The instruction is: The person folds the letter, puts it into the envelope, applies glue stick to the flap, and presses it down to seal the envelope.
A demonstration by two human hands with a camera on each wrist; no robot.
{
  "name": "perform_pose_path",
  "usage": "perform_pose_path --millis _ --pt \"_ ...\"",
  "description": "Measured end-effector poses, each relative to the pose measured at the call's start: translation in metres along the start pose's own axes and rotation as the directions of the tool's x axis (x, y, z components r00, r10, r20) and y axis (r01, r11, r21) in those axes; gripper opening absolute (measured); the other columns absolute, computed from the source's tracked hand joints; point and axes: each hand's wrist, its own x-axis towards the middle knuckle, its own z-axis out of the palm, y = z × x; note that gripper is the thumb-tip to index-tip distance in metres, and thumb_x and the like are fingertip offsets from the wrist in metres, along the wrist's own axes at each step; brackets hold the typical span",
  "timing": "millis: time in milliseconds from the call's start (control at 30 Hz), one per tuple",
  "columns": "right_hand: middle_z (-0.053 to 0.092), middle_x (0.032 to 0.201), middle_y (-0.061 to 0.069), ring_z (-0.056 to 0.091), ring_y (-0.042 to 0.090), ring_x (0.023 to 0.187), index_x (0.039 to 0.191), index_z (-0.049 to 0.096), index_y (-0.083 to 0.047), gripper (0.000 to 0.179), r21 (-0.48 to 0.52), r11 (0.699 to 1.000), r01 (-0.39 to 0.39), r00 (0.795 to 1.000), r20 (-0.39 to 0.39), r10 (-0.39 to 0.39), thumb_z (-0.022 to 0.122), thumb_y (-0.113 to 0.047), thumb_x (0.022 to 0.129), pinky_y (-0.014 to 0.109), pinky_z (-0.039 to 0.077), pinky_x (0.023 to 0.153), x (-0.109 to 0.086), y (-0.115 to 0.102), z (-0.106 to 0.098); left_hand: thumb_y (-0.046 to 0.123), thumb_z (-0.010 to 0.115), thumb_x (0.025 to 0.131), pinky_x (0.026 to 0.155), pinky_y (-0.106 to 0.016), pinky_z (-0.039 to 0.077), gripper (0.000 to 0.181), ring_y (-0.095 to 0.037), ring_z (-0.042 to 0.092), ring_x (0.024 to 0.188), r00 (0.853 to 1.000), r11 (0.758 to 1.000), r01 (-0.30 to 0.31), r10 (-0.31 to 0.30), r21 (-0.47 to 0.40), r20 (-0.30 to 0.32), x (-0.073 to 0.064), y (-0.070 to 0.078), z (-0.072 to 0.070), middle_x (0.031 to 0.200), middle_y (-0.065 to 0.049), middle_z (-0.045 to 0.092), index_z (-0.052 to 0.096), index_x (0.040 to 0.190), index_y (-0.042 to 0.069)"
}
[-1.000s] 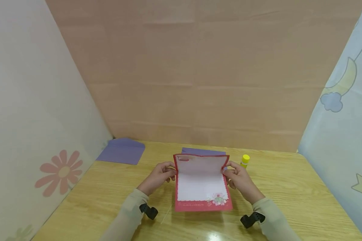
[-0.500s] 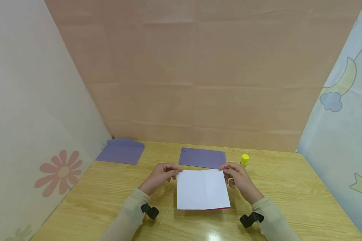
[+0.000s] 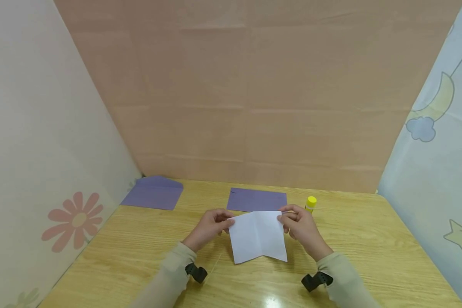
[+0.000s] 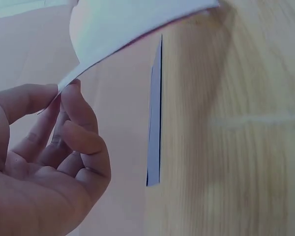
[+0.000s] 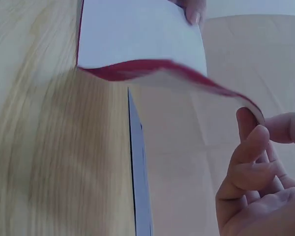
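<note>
A folded greeting card (image 3: 259, 235) is held above the table, its plain white back toward me and a crease running down its middle. My left hand (image 3: 212, 226) pinches its upper left corner between thumb and fingers. At the upper right corner, my right hand (image 3: 300, 226) pinches it the same way. The right wrist view shows the card's red edge along the white sheet (image 5: 142, 34). In the left wrist view, the left thumb and fingertips meet on the card's edge (image 4: 71, 78). The printed side is hidden.
Behind the card lies a purple envelope (image 3: 257, 199) on the wooden table (image 3: 369, 248). Another purple envelope (image 3: 154, 194) with its flap raised lies at the back left. A glue stick with a yellow cap (image 3: 311, 202) stands beyond the right hand.
The card, earlier showing its red-bordered printed inside, has been folded over and now shows its white back. It bends along its middle crease, and the hands have come slightly closer together.
</note>
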Motion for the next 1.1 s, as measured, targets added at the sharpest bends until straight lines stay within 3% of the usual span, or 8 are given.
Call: perform_pose_path --millis 200,400,533,600,667,867,1000,1100 --pt "0.068 0.081 0.001 0.055 0.016 0.059 0.116 0.056 0.005 0.031 -0.011 0.999 0.033 0.998 0.056 -0.032 0.069 -0.014 0.095 0.020 0.031 0.045 -0.003 -0.010 0.013 0.021 0.065 0.099 0.065 -0.035 0.048 0.019 -0.042 0.066 0.088 1.000 1.000 -0.025 0.025 -0.011 0.010 0.000 0.008 0.009 0.093 -0.003 0.069 0.071 0.112 0.009" --pt "0.069 0.100 0.021 0.058 0.016 0.060 0.108 0.064 -0.001 0.026 -0.074 0.994 0.085 0.988 0.134 -0.075 0.070 -0.022 0.095 0.021 0.034 0.043 -0.007 -0.013 0.026 0.019 0.061 0.101 0.061 -0.031 0.046 0.022 -0.037 0.066 0.085 0.999 0.999 -0.048 0.048 -0.015 0.026 -0.001 0.017 0.017 0.099 -0.004 0.073 0.070 0.120 0.012" --pt "0.070 0.104 0.017 0.060 0.021 0.063 0.106 0.069 -0.004 0.022 -0.129 0.982 0.139 0.977 0.181 -0.114 0.071 -0.023 0.095 0.028 0.047 0.050 -0.009 -0.010 0.035 0.018 0.058 0.103 0.062 -0.030 0.044 0.023 -0.026 0.064 0.080 0.997 0.998 -0.054 0.055 -0.033 0.046 0.000 0.021 0.022 0.098 -0.005 0.072 0.069 0.121 0.010" --pt "0.070 0.102 0.013 0.061 0.023 0.065 0.105 0.070 -0.005 0.021 -0.171 0.974 0.147 0.979 0.168 -0.118 0.073 -0.022 0.093 0.032 0.052 0.055 -0.009 -0.009 0.039 0.018 0.056 0.103 0.063 -0.029 0.044 0.024 -0.019 0.061 0.079 0.997 0.998 -0.053 0.056 -0.043 0.061 0.000 0.023 0.023 0.098 -0.005 0.071 0.068 0.121 0.007" --pt "0.069 0.100 0.011 0.060 0.023 0.064 0.105 0.069 -0.007 0.021 -0.236 0.961 0.142 0.986 0.121 -0.116 0.075 -0.022 0.091 0.034 0.053 0.058 -0.009 -0.007 0.042 0.017 0.055 0.104 0.063 -0.029 0.044 0.025 -0.021 0.060 0.080 0.996 0.997 -0.050 0.054 -0.055 0.074 0.000 0.025 0.024 0.097 -0.005 0.069 0.067 0.122 0.005" --pt "0.059 0.103 0.008 0.052 0.017 0.064 0.118 0.062 -0.012 0.041 -0.333 0.942 0.050 0.997 -0.032 -0.065 0.081 -0.028 0.085 0.029 0.044 0.051 -0.007 -0.004 0.045 0.019 0.052 0.105 0.064 -0.028 0.043 0.027 -0.020 0.061 0.081 0.994 0.996 -0.035 0.043 -0.079 0.102 -0.001 0.026 0.026 0.095 -0.004 0.068 0.068 0.122 0.004" --pt "0.063 0.094 0.007 0.054 0.017 0.065 0.102 0.067 -0.009 0.022 -0.326 0.944 0.051 0.998 -0.010 -0.057 0.074 -0.027 0.092 0.031 0.048 0.056 -0.005 0.000 0.043 0.026 0.053 0.105 0.065 -0.031 0.043 0.028 -0.018 0.062 0.082 0.993 0.998 -0.048 0.051 -0.034 0.104 -0.001 0.023 0.026 0.096 -0.004 0.068 0.071 0.120 0.009" --pt "0.064 0.086 0.007 0.055 0.017 0.065 0.094 0.067 -0.007 0.020 -0.303 0.950 0.073 0.997 0.014 -0.072 0.068 -0.027 0.097 0.031 0.050 0.059 -0.003 0.001 0.041 0.026 0.059 0.102 0.071 -0.039 0.051 0.024 -0.018 0.063 0.084 0.994 0.998 -0.064 0.064 -0.009 0.085 0.000 0.022 0.028 0.098 -0.005 0.069 0.073 0.115 0.011"
